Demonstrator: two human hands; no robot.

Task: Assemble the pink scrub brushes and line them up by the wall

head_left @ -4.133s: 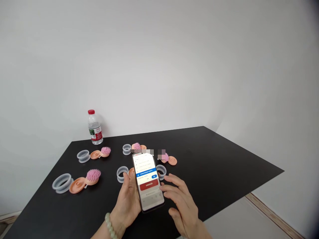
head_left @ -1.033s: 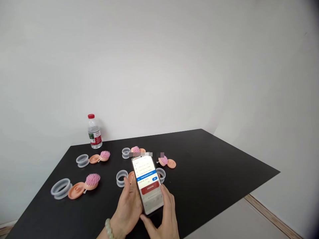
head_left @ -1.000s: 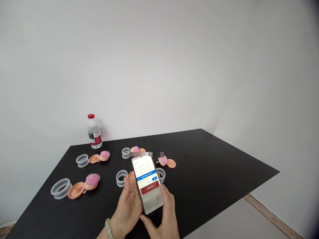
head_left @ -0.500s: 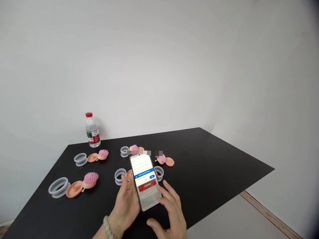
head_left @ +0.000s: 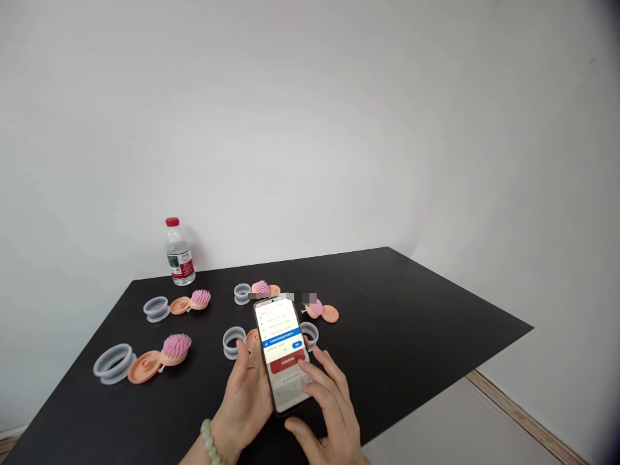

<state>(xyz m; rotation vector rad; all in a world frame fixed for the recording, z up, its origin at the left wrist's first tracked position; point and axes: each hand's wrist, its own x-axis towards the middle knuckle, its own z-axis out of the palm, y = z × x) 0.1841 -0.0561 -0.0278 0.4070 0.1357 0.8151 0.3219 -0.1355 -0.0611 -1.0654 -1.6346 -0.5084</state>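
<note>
A smartphone (head_left: pixel 283 352) with a lit screen is held in my left hand (head_left: pixel 247 394), thumb along its left edge and palm beneath. On the screen are a blue band and a red button. My right hand (head_left: pixel 329 407) hovers at the phone's lower right with fingers apart; its fingertips overlap the screen, and I cannot tell whether they touch it. Behind the phone, a clear ring (head_left: pixel 234 343) and another clear ring (head_left: pixel 310 335) are partly covered. A bead bracelet (head_left: pixel 209 440) circles my left wrist.
On the black table (head_left: pixel 411 323) lie orange cases with pink bristles (head_left: pixel 177 349) and clear spool-like rings (head_left: pixel 115 363), several of each. A water bottle with a red cap (head_left: pixel 180 255) stands at the back left against the white wall (head_left: pixel 310 129). The table's right edge slants toward me.
My right hand has shifted slightly left and up, so its fingertips reach further over the screen. The phone stays in my left hand, almost unmoved.
</note>
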